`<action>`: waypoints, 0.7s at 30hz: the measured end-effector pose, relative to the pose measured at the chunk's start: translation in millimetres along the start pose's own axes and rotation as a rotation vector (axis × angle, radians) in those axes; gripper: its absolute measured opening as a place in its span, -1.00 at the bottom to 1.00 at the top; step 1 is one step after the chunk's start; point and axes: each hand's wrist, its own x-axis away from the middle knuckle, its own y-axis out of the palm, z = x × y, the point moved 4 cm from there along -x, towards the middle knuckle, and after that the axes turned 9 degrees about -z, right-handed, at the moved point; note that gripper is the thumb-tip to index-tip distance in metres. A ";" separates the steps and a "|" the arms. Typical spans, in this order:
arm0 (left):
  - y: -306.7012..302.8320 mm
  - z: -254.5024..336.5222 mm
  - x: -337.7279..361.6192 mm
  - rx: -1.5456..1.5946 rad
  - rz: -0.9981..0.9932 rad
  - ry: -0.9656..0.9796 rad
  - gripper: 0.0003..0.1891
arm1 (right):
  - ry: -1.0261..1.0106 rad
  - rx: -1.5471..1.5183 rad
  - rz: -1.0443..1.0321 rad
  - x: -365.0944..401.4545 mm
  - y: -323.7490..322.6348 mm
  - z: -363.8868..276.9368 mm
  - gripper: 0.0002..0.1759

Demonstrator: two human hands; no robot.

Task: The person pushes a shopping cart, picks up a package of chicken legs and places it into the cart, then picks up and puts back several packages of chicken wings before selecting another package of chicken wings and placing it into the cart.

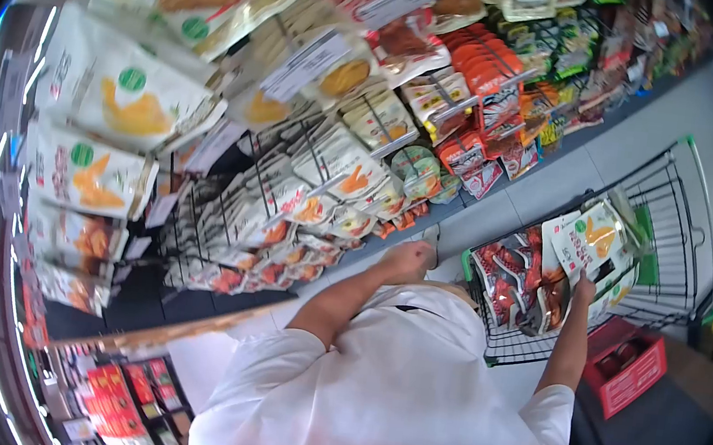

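My left hand (409, 260) is curled closed in front of my waist, close to the shelf's lower edge, and whatever may be in it is hidden. On the right, my right hand (585, 289) reaches over the shopping cart (666, 321) and grips the lower edge of a white packet (594, 239) with an orange food picture. Under and beside that packet lie red and dark packets (512, 275) in the cart.
Hanging snack packets (341, 164) fill the rack ahead and left, with price tags (307, 66) sticking out. Grey floor tiles (569, 172) run between rack and cart. A red box (627, 376) stands right of my arm. Red goods (115, 397) are at lower left.
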 end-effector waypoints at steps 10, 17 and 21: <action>-32.3 -55.0 76.8 0.211 0.240 -0.206 -0.74 | -0.053 -0.785 -0.200 22.5 6.5 -40.7 -0.78; -32.7 -23.0 43.5 0.407 0.302 -0.042 -0.72 | -0.585 -0.557 -0.065 33.5 -56.0 -94.7 -0.79; -47.6 29.5 20.8 0.391 0.291 0.146 -0.77 | -0.783 0.030 0.141 141.3 -116.5 -170.3 -0.86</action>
